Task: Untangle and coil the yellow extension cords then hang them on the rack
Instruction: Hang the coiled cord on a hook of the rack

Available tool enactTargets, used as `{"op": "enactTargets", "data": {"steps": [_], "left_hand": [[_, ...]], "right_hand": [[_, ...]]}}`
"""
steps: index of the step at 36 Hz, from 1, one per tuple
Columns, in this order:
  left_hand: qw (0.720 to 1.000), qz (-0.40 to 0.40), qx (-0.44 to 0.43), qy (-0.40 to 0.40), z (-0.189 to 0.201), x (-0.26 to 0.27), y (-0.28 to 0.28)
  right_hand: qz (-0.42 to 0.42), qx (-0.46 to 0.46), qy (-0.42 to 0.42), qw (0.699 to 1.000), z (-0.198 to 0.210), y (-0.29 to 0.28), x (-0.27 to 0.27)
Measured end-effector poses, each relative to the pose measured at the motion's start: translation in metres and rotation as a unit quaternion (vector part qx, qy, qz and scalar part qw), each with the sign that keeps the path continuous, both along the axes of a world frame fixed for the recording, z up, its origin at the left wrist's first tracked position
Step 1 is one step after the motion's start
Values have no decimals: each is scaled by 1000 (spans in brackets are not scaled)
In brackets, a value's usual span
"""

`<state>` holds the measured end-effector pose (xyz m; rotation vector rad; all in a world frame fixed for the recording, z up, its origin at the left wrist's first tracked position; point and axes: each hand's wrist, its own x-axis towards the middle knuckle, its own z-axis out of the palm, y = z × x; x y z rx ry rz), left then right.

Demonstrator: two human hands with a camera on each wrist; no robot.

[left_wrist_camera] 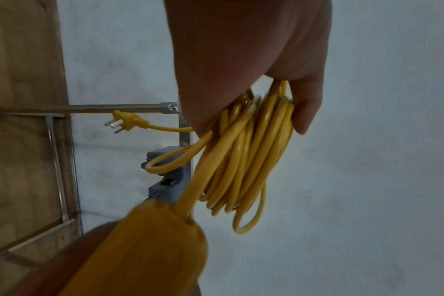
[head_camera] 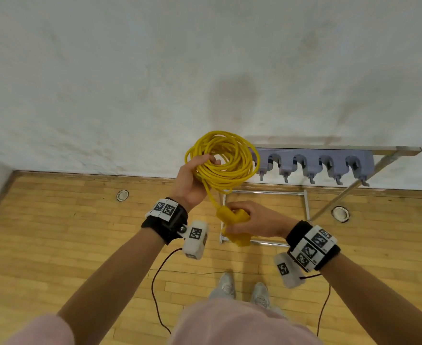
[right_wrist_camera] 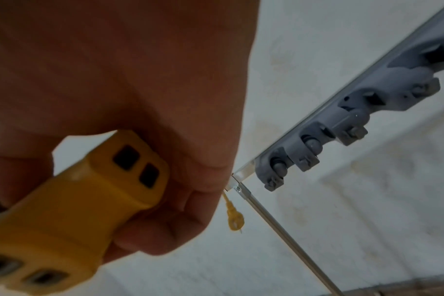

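The yellow extension cord (head_camera: 223, 161), wound into a coil, is gripped in the left hand (head_camera: 192, 181), fingers and thumb wrapped round the bundle of loops; it is held up in front of the white wall (head_camera: 105, 83), just left of the rack (head_camera: 329, 163), with its right edge overlapping the rack's left end in the head view. From the coil one strand is seen running down to the yellow socket block (head_camera: 234, 221), which is clasped in the right hand (head_camera: 257, 224), fingers curled round it, below and near of the coil. Dark socket openings are shown on the block in the right wrist view. The plug end (left_wrist_camera: 126, 123), with bare metal prongs, is seen dangling free from the coil beside the rack's metal frame in the left wrist view. The rack, a grey strip with a row of hooks on a metal frame, is set against the wall on the wooden floor (head_camera: 55, 232). Nothing is hung on the visible hooks. Pale shoes (head_camera: 239, 290) are seen on the floor below.
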<state>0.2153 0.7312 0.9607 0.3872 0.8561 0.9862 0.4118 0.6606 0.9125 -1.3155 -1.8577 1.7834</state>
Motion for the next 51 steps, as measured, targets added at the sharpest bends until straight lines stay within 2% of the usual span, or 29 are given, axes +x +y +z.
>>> {"op": "enactTargets", "data": {"steps": [4,9,11,13,15,16,19,21,25,34,36,39,41,44,46,49,51], "left_hand": [[1000,10,-11,-18,-1,2,-3],[1000,5,-23,-2,0,3,-7],[1000,-14,-23,13,0,-1,-7],[998,-49,-8,36,0,-3,-8],[995,-81,11,60,1,-3,-9],[992,-97,23,71,2,-3,-9],[979,-163,73,99,5,-1,-13],[971,-198,85,102,8,1,-14],[967,-219,89,99,4,-5,-15],[965,-219,69,126,-6,-10,-33],[956,-228,99,156,-4,-7,-37],[927,-234,139,259,-3,0,-44],[912,-240,145,301,-1,6,-50],[901,-256,174,305,2,9,-55],[885,-298,192,301,6,7,-56],[879,-372,204,216,17,6,-55],[889,-348,216,203,25,6,-48]], "right_hand": [[12,-5,2,1000,2,-7,3],[34,-25,-22,999,-6,-8,19],[-66,-69,53,994,-6,-6,31],[-204,-117,167,957,-5,3,44],[-268,-123,213,932,2,14,51],[-272,-110,206,933,11,17,50],[-217,-46,135,966,24,29,33],[-210,-20,108,972,27,34,21],[-213,1,107,971,18,34,10],[-291,27,88,952,-8,25,-12],[-305,64,68,948,-13,25,-16],[-342,125,32,931,-17,26,-16],[-355,134,48,924,-16,28,-14],[-344,142,71,925,-10,30,-8],[-331,139,116,926,1,28,-2],[-317,173,159,919,37,15,5],[-262,163,220,925,59,6,14]]}}
